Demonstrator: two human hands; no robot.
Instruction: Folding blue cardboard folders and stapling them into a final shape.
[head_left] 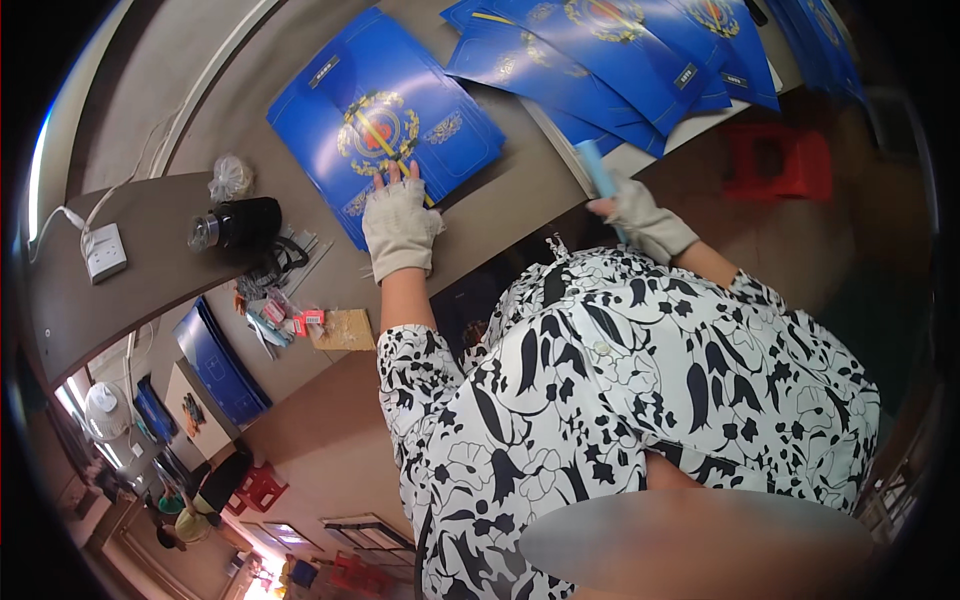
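My left hand (402,225), in a pale fingerless glove, lies with its fingers stretched out on the near edge of a stack of blue printed sheets or folders (310,130). The top one bears a round gold wreath emblem, and a yellow band runs across it, passing by my fingertips. At the table's near edge, my gloved right hand (645,220) is closed round a light blue flat bar (594,168), which points up and away. What kind of tool the bar is, I cannot tell. More blue folders (610,70) lie overlapping at the far right.
On the left stand a dark bottle (245,222), a clear plastic bag (231,178) and a white power strip (104,252) with cables. Small boxes (308,322) and a yellowish block (345,330) lie nearer. A red stool (778,162) is at right. Another person (195,520) works at lower left.
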